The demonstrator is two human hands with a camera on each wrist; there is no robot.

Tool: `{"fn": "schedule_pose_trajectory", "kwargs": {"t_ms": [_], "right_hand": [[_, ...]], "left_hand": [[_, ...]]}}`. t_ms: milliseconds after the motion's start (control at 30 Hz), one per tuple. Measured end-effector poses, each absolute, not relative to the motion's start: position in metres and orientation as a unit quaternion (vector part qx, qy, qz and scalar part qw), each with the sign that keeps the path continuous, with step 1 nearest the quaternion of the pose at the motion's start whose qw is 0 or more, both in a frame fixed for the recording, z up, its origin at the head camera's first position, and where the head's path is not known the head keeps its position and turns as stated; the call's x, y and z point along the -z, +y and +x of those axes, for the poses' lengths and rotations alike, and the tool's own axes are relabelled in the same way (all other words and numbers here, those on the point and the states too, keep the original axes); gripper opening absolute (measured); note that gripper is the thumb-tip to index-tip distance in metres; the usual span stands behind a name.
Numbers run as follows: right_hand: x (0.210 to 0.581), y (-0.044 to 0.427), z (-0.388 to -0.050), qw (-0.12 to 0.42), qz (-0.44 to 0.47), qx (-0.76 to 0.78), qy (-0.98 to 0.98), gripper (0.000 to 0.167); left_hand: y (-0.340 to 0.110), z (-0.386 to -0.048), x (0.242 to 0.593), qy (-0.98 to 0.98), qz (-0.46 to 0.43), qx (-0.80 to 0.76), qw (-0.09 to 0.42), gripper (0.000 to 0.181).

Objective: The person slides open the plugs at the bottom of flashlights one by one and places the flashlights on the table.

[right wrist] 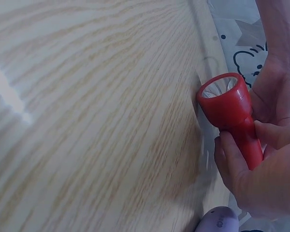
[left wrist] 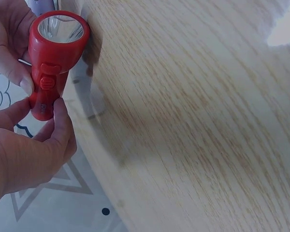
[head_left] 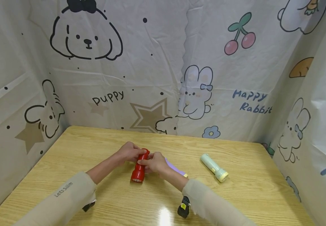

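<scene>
Both hands hold a red flashlight (head_left: 138,173) above the table, its lens end toward the near side. My left hand (head_left: 129,152) pinches the tail end between thumb and fingers, as the left wrist view shows too. Around the middle of the body, close to the slide switch, my right hand (head_left: 157,162) grips with thumb and fingers. The clear lens and silver reflector (left wrist: 61,29) face the camera in the left wrist view. Behind the right hand lies a purple flashlight (head_left: 175,168), partly hidden by that hand and forearm.
A mint-green flashlight (head_left: 212,166) with a yellow rim lies on the wooden table (head_left: 117,201), right of the hands. Printed cloth (head_left: 151,78) walls in the back and both sides. A black wrist device (head_left: 183,207) hangs below the right sleeve.
</scene>
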State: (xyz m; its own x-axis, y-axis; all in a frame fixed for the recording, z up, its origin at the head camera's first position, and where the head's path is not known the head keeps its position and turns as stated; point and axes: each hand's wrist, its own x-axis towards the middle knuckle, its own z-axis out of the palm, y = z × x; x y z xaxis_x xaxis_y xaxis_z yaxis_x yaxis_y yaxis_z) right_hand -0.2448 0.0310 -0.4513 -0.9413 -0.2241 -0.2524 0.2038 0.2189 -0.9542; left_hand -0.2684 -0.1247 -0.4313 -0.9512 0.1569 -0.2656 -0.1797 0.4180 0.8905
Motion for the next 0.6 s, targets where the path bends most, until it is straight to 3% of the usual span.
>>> {"fn": "schedule_pose_trajectory", "kwargs": {"t_ms": [600], "right_hand": [[0.4554, 0.0278, -0.242, 0.154, 0.01, 0.628, 0.763, 0.021]], "left_hand": [[-0.1239, -0.2703, 0.4371, 0.841, -0.014, -0.522, 0.142, 0.025]]}}
